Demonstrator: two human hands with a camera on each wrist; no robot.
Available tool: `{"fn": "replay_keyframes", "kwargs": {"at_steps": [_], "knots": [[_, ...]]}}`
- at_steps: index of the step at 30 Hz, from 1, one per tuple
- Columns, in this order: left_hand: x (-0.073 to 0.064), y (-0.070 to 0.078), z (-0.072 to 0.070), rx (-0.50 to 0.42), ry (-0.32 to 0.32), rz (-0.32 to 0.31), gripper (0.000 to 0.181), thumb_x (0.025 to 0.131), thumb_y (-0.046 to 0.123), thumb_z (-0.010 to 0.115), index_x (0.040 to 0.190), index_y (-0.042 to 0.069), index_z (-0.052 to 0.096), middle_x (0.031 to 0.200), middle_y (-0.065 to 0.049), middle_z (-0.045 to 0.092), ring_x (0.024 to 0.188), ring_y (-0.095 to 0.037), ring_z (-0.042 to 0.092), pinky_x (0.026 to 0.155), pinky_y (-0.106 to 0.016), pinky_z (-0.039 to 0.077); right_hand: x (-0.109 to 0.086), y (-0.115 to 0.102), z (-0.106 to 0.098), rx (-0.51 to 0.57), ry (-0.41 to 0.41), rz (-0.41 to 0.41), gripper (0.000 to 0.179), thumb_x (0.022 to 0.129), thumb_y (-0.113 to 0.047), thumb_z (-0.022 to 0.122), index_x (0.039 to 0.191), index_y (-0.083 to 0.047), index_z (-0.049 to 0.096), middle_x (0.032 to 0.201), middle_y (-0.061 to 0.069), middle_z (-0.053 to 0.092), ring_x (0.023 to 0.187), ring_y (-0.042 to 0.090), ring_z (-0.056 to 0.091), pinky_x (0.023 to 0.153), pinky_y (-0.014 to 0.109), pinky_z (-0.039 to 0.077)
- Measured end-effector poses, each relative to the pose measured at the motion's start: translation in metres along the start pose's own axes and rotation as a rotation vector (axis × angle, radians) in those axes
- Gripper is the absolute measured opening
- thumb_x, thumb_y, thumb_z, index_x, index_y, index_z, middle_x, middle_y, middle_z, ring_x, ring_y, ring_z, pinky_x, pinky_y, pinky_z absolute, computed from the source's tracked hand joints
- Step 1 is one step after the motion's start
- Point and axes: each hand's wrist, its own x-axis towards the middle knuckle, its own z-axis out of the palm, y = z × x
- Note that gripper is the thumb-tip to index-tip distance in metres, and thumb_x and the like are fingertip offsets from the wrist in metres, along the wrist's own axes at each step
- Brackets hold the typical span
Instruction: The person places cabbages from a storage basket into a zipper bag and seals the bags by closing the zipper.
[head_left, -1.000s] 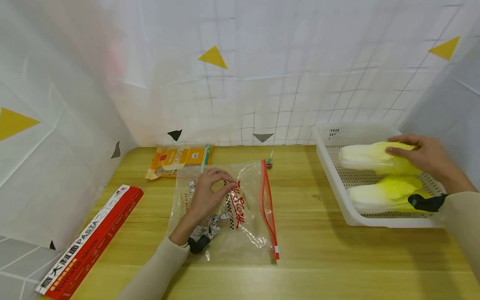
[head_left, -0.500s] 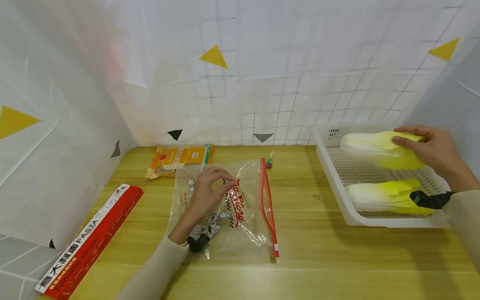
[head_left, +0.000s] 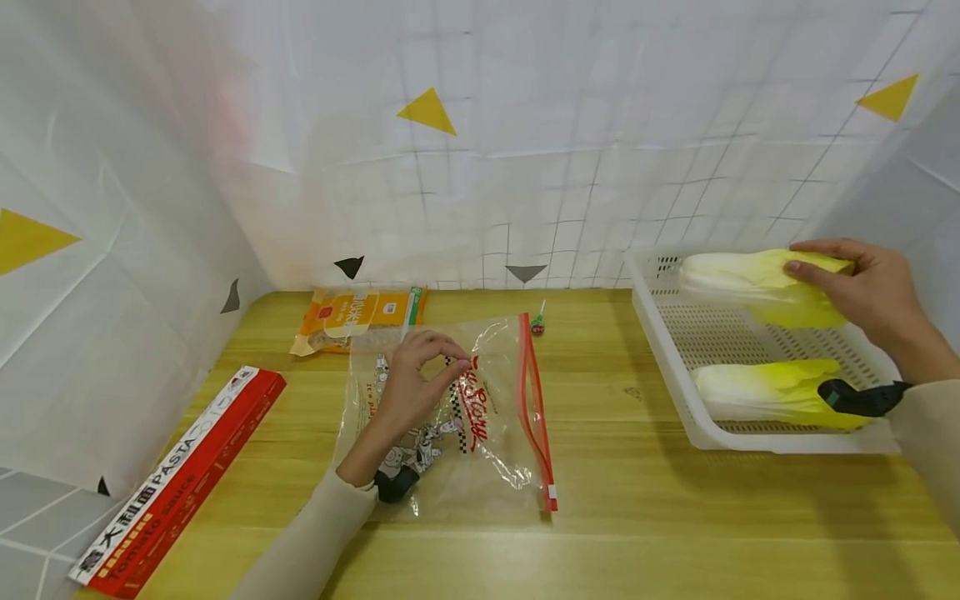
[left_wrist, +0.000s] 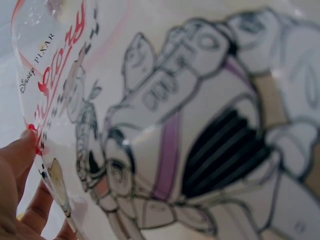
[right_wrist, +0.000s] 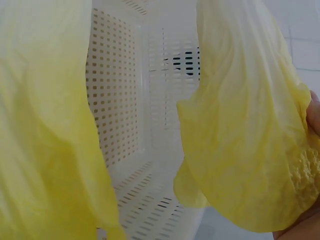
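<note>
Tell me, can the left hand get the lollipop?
Probably yes: the lollipop lies uncovered on the table, just beside the bag. But the left hand pinches the bag, so it would likely have to let go first.

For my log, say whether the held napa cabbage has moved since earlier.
Yes: in the head view, the held napa cabbage shifted up the picture against the white basket.

The bag (head_left: 501,462) bore red lettering (head_left: 477,412) and black checks (head_left: 455,410), while the cabbage (head_left: 750,277) at three o'clock was white and yellow.
</note>
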Motion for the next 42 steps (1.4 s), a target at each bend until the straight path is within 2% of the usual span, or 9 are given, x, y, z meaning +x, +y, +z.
{"fn": "replay_keyframes", "kwargs": {"at_steps": [5, 9, 14, 20, 24, 30, 37, 39, 42], "knots": [[0.000, 0.000, 0.000, 0.014, 0.006, -0.005, 0.005, 0.091, 0.025, 0.078, 0.095, 0.022, 0.079, 0.106, 0.004, 0.072, 0.116, -0.018, 0.058, 0.105, -0.048, 0.034, -0.001, -0.010, 0.000, 0.003, 0.004, -0.002, 0.040, 0.094, -0.044, 0.070, 0.132, -0.030, 0.069, 0.089, -0.040, 0.051, 0.061, 0.001, 0.050, 0.052, 0.018, 0.041], [0.000, 0.000, 0.000, 0.016, 0.009, -0.009, 0.005, 0.091, 0.025, 0.078, 0.095, 0.022, 0.079, 0.106, 0.004, 0.072, 0.116, -0.018, 0.058, 0.105, -0.048, 0.034, -0.003, -0.020, 0.000, 0.005, 0.004, -0.023, 0.039, 0.094, -0.043, 0.071, 0.131, -0.030, 0.070, 0.088, -0.038, 0.053, 0.058, 0.006, 0.047, 0.050, 0.021, 0.039], [0.000, 0.000, 0.001, 0.008, 0.012, -0.010, 0.005, 0.090, 0.024, 0.078, 0.095, 0.022, 0.079, 0.106, 0.004, 0.072, 0.116, -0.018, 0.058, 0.105, -0.047, 0.034, -0.006, -0.036, 0.002, 0.031, -0.004, -0.057, 0.037, 0.094, -0.040, 0.072, 0.130, -0.030, 0.071, 0.090, -0.039, 0.054, 0.057, 0.004, 0.047, 0.050, 0.019, 0.039], [-0.001, 0.000, 0.000, 0.008, 0.009, -0.016, 0.005, 0.091, 0.025, 0.078, 0.095, 0.022, 0.078, 0.106, 0.005, 0.072, 0.116, -0.018, 0.058, 0.105, -0.047, 0.035, -0.010, -0.057, 0.006, 0.092, -0.046, -0.116, 0.036, 0.093, -0.033, 0.076, 0.127, -0.025, 0.073, 0.098, -0.040, 0.058, 0.055, 0.003, 0.052, 0.049, 0.018, 0.041], [0.000, 0.000, -0.001, 0.005, 0.013, -0.009, 0.005, 0.092, 0.025, 0.077, 0.095, 0.021, 0.078, 0.105, 0.004, 0.072, 0.116, -0.018, 0.058, 0.106, -0.047, 0.036, -0.014, -0.071, 0.010, 0.130, -0.083, -0.145, 0.034, 0.092, -0.029, 0.078, 0.125, -0.023, 0.074, 0.097, -0.038, 0.064, 0.054, 0.004, 0.056, 0.049, 0.018, 0.044], [0.001, 0.001, -0.003, -0.005, 0.018, 0.001, 0.005, 0.092, 0.025, 0.076, 0.094, 0.020, 0.078, 0.104, 0.004, 0.071, 0.114, -0.018, 0.059, 0.106, -0.046, 0.038, -0.022, -0.093, 0.021, 0.156, -0.139, -0.199, 0.033, 0.091, -0.026, 0.078, 0.124, -0.019, 0.075, 0.098, -0.033, 0.068, 0.050, 0.010, 0.051, 0.046, 0.023, 0.041], [0.002, 0.001, -0.005, -0.019, 0.031, 0.013, 0.006, 0.093, 0.024, 0.076, 0.094, 0.019, 0.078, 0.103, 0.002, 0.072, 0.111, -0.018, 0.061, 0.113, -0.048, 0.036, -0.032, -0.114, 0.038, 0.064, -0.192, -0.228, 0.035, 0.090, -0.034, 0.078, 0.124, -0.023, 0.074, 0.093, -0.030, 0.067, 0.049, 0.015, 0.041, 0.047, 0.030, 0.033], [0.003, 0.001, -0.005, -0.024, 0.033, 0.013, 0.007, 0.093, 0.025, 0.075, 0.094, 0.019, 0.078, 0.103, 0.003, 0.072, 0.111, -0.018, 0.061, 0.113, -0.047, 0.036, -0.033, -0.117, 0.045, 0.072, -0.208, -0.249, 0.034, 0.091, -0.032, 0.078, 0.124, -0.022, 0.074, 0.099, -0.032, 0.067, 0.051, 0.014, 0.042, 0.048, 0.030, 0.034], [0.003, 0.001, -0.006, -0.032, 0.034, 0.017, 0.009, 0.093, 0.026, 0.075, 0.094, 0.018, 0.078, 0.103, 0.003, 0.072, 0.111, -0.017, 0.061, 0.114, -0.046, 0.035, -0.037, -0.123, 0.056, 0.103, -0.224, -0.287, 0.031, 0.091, -0.027, 0.079, 0.122, -0.019, 0.075, 0.106, -0.034, 0.066, 0.062, 0.007, 0.052, 0.050, 0.027, 0.037]]}}
